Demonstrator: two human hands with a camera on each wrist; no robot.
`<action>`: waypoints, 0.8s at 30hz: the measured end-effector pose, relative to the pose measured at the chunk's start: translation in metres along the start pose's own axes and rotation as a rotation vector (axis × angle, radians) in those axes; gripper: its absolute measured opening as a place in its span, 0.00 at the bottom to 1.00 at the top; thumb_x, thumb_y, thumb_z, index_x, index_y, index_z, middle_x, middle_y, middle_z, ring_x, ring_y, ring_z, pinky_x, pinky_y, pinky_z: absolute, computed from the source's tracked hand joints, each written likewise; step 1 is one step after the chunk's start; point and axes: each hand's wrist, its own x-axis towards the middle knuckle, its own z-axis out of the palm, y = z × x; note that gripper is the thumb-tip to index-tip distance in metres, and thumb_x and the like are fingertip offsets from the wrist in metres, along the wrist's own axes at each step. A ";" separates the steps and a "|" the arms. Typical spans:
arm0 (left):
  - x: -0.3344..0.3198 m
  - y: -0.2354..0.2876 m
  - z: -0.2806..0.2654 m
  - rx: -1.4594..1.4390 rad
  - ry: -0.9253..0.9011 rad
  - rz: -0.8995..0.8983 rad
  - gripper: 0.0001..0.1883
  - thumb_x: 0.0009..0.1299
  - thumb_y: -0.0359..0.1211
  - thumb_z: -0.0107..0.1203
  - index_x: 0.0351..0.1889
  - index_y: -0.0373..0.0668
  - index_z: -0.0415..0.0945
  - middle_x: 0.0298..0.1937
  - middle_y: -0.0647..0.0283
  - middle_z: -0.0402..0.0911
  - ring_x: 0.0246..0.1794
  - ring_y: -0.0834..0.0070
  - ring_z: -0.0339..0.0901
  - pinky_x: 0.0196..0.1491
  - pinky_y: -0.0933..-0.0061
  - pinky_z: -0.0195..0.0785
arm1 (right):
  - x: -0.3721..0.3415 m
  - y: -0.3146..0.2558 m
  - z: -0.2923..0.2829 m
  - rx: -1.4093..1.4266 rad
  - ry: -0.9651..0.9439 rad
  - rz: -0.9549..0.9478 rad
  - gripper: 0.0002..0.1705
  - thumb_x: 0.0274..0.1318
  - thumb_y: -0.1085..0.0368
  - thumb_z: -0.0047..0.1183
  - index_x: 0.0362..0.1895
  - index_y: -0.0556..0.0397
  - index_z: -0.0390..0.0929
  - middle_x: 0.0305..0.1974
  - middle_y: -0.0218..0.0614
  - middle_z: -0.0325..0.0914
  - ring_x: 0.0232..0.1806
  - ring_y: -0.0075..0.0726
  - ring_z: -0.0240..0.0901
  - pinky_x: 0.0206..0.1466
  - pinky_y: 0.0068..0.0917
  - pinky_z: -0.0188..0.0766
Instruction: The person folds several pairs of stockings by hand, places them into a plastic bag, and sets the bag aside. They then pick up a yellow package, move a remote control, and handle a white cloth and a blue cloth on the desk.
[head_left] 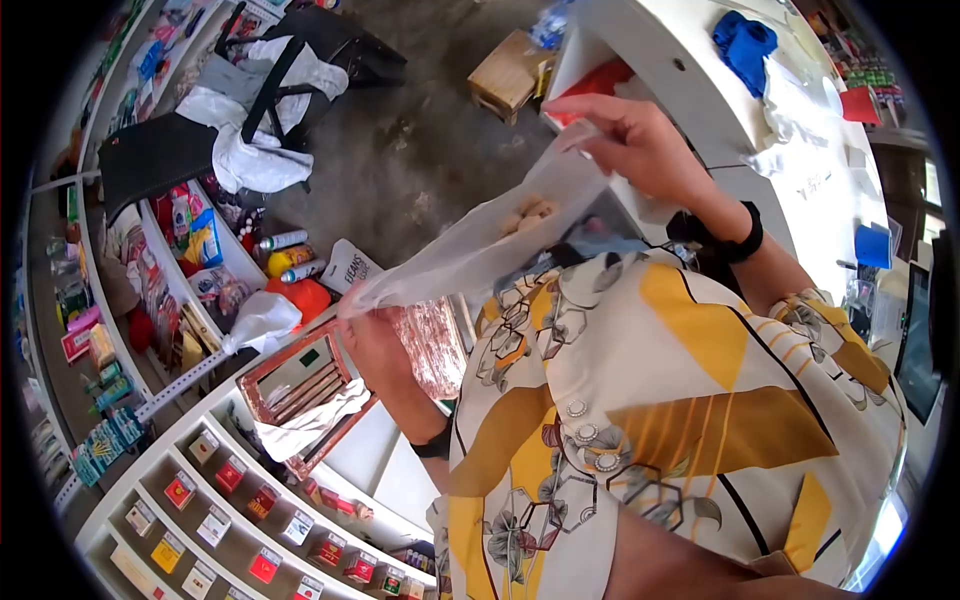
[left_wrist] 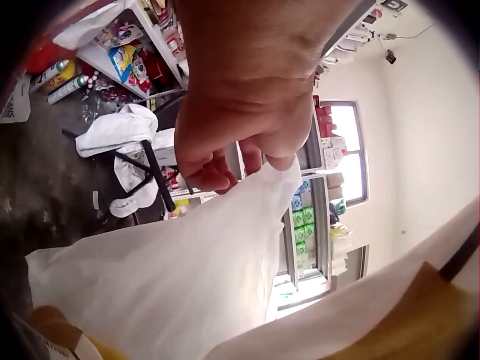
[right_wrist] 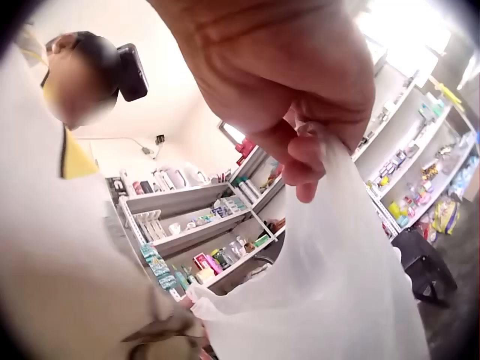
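Note:
A whitish translucent plastic bag [head_left: 455, 240] is stretched between both hands in front of the patterned shirt. My left hand [head_left: 375, 345] grips its lower-left end; in the left wrist view the thumb and fingers of that hand [left_wrist: 244, 120] pinch an edge of the bag [left_wrist: 172, 277]. At the other end, my right hand [head_left: 650, 150] pinches the bag's upper corner, and in the right wrist view its curled fingers hold gathered plastic [right_wrist: 322, 262]. Small tan lumps [head_left: 528, 214] show through or on the bag; which of these I cannot tell.
A black chair [head_left: 160, 160] with white cloths stands at the upper left, near a wooden stool [head_left: 505, 72]. Shelves of small boxes [head_left: 230, 475] curve along the lower left. A white counter [head_left: 790, 190] holding a blue cloth [head_left: 745, 42] is on the right.

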 end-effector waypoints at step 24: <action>0.039 0.067 -0.050 -0.280 -0.135 0.061 0.11 0.78 0.35 0.50 0.52 0.38 0.75 0.42 0.64 0.81 0.42 0.77 0.76 0.46 0.75 0.70 | 0.116 -0.049 0.097 1.054 -0.541 -0.087 0.39 0.66 0.48 0.55 0.73 0.53 0.60 0.44 0.41 0.85 0.64 0.50 0.71 0.75 0.44 0.56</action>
